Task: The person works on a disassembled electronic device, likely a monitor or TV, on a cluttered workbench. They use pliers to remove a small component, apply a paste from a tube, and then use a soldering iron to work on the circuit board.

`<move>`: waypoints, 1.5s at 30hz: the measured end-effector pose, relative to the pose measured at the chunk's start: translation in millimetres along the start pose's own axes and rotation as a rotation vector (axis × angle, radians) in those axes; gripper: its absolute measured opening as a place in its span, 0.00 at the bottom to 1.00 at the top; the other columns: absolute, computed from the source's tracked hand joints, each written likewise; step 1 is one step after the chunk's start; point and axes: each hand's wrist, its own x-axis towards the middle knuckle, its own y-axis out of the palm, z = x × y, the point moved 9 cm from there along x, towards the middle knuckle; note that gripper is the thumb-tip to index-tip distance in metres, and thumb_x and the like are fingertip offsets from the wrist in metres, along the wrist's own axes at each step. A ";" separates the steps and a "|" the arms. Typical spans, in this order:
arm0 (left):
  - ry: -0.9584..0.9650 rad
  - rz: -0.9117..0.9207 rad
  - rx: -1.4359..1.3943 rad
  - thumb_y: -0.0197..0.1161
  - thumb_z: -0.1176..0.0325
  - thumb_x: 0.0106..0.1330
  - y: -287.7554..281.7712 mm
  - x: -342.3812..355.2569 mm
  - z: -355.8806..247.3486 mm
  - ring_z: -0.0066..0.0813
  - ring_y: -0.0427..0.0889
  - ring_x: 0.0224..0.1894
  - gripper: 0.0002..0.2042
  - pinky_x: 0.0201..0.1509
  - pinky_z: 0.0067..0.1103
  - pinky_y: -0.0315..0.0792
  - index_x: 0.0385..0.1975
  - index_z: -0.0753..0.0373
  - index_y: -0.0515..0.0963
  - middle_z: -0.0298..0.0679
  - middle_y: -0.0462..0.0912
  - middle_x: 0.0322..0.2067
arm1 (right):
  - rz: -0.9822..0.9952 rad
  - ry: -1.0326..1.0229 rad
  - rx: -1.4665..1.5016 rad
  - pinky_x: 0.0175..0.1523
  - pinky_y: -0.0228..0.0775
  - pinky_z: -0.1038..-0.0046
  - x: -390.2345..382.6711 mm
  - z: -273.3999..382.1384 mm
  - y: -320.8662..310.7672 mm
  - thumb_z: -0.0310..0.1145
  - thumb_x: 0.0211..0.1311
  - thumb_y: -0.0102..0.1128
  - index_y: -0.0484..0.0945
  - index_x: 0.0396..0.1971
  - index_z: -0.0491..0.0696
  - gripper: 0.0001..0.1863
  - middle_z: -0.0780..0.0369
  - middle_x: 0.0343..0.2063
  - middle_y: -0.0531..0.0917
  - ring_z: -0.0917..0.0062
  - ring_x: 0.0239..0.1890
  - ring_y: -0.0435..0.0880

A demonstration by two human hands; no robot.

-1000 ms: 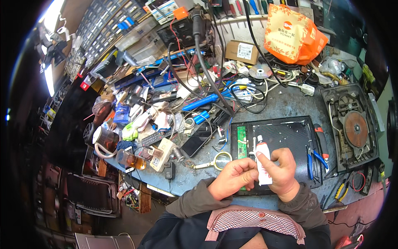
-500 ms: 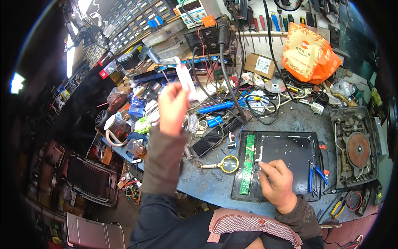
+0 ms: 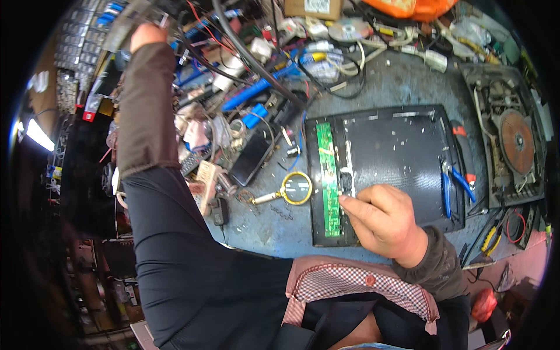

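Note:
My left hand reaches high at the upper left, smeared and cut off behind its sleeve; I cannot tell what it holds. My right hand is closed over the black panel, its fingertips at the right edge of a long green circuit board, beside a thin white strip. Whatever those fingertips hold is too small to make out. Blue-handled pliers lie on the panel's right side. A magnifying glass lies left of the panel.
An opened device with a brown disc lies at the right. Cables, tools and a dark phone clutter the left and back of the blue bench. An orange bag is at the back, and yellow-handled pliers are near the right front.
My left hand has left my right hand and moved up and leftward with the white tube, which is no longer distinguishable. My right hand stays over the panel. The view has tilted downward.

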 end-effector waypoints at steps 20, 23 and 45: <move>0.018 0.448 -1.129 0.76 0.68 0.73 -151.6 -309.3 -115.6 0.21 0.83 0.37 0.12 0.45 0.26 0.79 0.50 0.68 0.91 0.36 0.93 0.40 | -0.070 0.096 0.023 0.29 0.73 0.68 -0.5 -0.1 -14.4 0.17 0.47 0.81 0.93 0.46 0.44 0.22 0.61 0.32 0.82 0.69 0.26 0.82; 0.101 0.635 -0.890 0.77 0.70 0.69 -128.4 -404.5 -146.8 0.44 0.93 0.45 0.13 0.52 0.36 0.85 0.52 0.63 0.90 0.46 0.93 0.45 | -0.071 0.057 0.072 0.29 0.73 0.67 3.1 5.0 -13.7 0.17 0.47 0.80 0.93 0.46 0.44 0.22 0.61 0.32 0.83 0.69 0.26 0.83; 0.582 0.034 -1.328 0.77 0.86 0.60 -262.8 -440.4 -270.8 0.45 0.89 0.38 0.14 0.41 0.32 0.84 0.44 0.67 0.89 0.45 0.87 0.41 | -0.213 0.882 0.922 0.41 0.85 0.75 -33.7 -68.5 -20.9 0.32 0.83 0.70 0.88 0.55 0.41 0.11 0.65 0.40 0.91 0.83 0.34 0.88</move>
